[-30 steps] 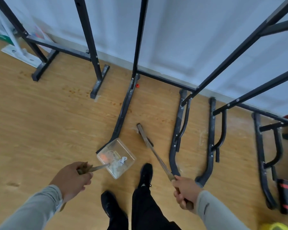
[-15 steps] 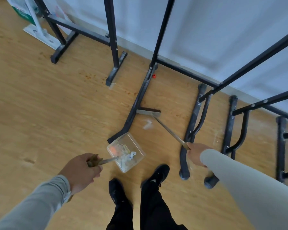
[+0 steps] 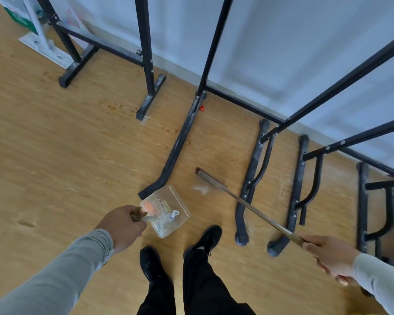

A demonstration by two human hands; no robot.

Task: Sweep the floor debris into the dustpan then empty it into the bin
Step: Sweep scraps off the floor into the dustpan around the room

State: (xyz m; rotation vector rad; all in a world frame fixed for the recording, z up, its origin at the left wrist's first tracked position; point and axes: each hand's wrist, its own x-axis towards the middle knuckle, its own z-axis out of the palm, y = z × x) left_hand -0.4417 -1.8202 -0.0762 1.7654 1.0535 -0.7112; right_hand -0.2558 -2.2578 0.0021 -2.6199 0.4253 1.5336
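Observation:
A clear plastic dustpan (image 3: 166, 211) rests on the wooden floor in front of my shoes, with white scraps and an orange bit inside. My left hand (image 3: 121, 226) grips its handle from the left. My right hand (image 3: 328, 253) holds the long broom handle (image 3: 255, 210). The broom head (image 3: 205, 175) is on the floor to the right of the dustpan. A whitish, blurred clump of debris (image 3: 201, 188) lies just below the broom head, between it and the dustpan. No bin is in view.
Black metal rack frames (image 3: 180, 142) stand along the pale wall, with feet (image 3: 250, 183) reaching onto the floor beside the dustpan and broom. A small red piece (image 3: 201, 108) lies by one post. A white bracket (image 3: 43, 48) sits at the far left.
The broom head has swung from beside the rack foot down and to the right, dragging the whitish debris along. My right hand pulled back towards me. The dustpan stayed in place.

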